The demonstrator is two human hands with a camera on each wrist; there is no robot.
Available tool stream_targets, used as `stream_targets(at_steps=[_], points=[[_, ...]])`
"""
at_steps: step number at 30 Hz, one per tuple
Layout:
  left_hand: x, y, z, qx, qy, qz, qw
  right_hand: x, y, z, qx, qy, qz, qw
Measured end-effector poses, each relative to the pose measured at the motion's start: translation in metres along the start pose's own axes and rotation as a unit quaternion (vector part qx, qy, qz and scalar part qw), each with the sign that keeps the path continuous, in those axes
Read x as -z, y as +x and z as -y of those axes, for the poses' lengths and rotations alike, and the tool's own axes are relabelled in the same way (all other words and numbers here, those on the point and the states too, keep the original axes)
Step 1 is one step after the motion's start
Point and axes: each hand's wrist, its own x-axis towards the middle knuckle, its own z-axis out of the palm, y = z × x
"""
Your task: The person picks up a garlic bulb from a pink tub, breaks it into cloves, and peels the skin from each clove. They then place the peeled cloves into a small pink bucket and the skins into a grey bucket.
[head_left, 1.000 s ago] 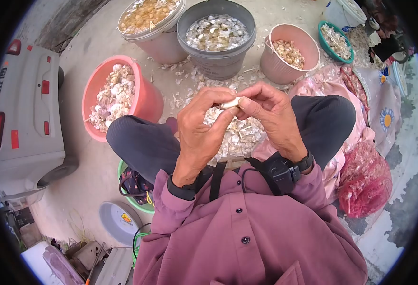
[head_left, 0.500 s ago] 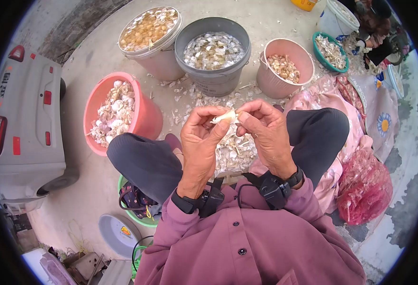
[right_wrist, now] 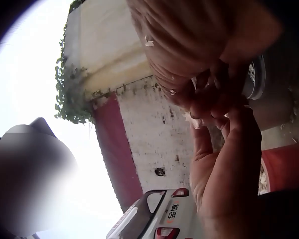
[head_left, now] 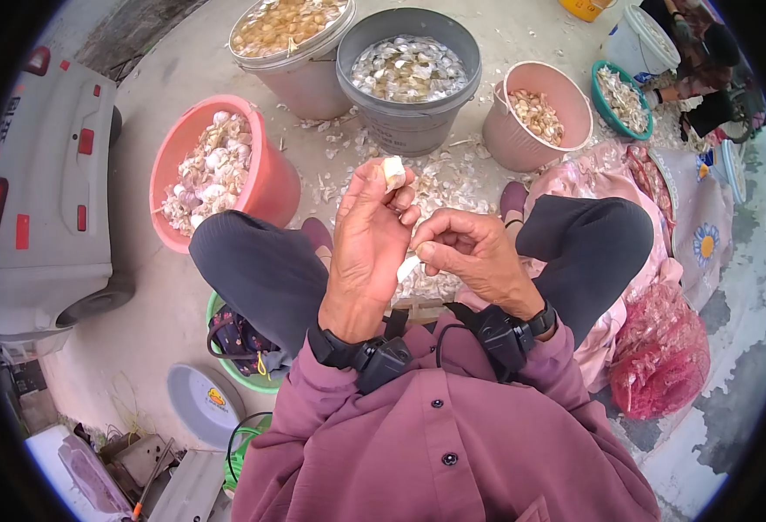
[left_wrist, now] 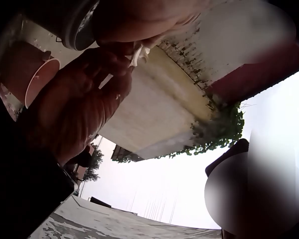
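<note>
Between the thumb and fingers of my left hand point(head_left: 361, 261) is a pale peeled garlic clove point(head_left: 392, 171), raised at the fingertips in the head view. Lower and to its right, my right hand point(head_left: 479, 257) pinches a white strip of garlic skin point(head_left: 408, 268) between curled index finger and thumb. The two hands are close together above a heap of loose skins point(head_left: 431, 285) between the knees. In the right wrist view a whitish scrap point(right_wrist: 193, 119) shows where the hands meet; shadow darkens the fingers there.
A tilted pink tub point(head_left: 280, 196) of garlic bulbs stands left. Ahead are a pale bucket point(head_left: 309, 87), a grey bucket point(head_left: 409, 122) with cloves in liquid, and a pink bucket point(head_left: 509, 139). A teal basin point(head_left: 607, 111) and red mesh bag point(head_left: 661, 361) lie right; a vehicle point(head_left: 61, 209) is left.
Earlier both hands worked fingertip to fingertip on one clove with skin peeling off it. Now they are apart: the left has the bare clove higher up, the right has moved down with skin.
</note>
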Motion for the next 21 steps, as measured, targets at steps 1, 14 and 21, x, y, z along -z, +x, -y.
stream_targets(at_steps=[1, 14, 21], points=[[-0.001, 0.0, -0.003, -0.013, 0.026, 0.013, 0.999, 0.003, 0.0, -0.002, -0.005, 0.011, 0.003, 1.0], [0.004, -0.014, 0.006, -0.003, 0.152, 0.015, 0.988, 0.007, 0.011, 0.004, 0.22, -0.123, -0.164, 0.954], [0.009, -0.014, 0.017, 0.019, 0.104, -0.019, 0.994, 0.007, 0.009, 0.001, 0.308, -0.356, -0.144, 0.871]])
